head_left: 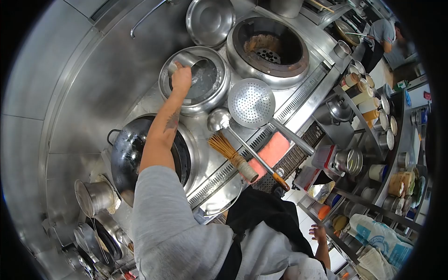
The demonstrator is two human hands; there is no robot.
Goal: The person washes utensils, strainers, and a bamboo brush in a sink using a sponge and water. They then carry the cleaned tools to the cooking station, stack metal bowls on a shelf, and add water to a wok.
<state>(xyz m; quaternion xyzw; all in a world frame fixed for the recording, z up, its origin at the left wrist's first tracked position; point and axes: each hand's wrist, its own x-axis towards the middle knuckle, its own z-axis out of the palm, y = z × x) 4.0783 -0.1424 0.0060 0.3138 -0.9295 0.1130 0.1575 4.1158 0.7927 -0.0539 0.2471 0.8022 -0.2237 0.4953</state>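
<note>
My left hand [181, 77] is closed around a metal cup [190, 59], tilted over a round steel pot [224, 86] with water [205, 80] in it. My right hand [318, 232] hangs at my side, its fingers apart and nothing in it. A black wok [128, 149] stands under my left forearm, partly hidden by it. Nearer my body lie a perforated skimmer [252, 102], a ladle [218, 120] with a wooden handle, a bamboo wok brush [233, 157] and a pink cloth [273, 151].
An uncovered wok burner [268, 56] sits beyond the water pot, with a metal basin [211, 21] leaning at the back wall. A thin tap [144, 21] juts from the wall. Containers [368, 105] fill the shelves at right. Another person [383, 35] stands in the far right.
</note>
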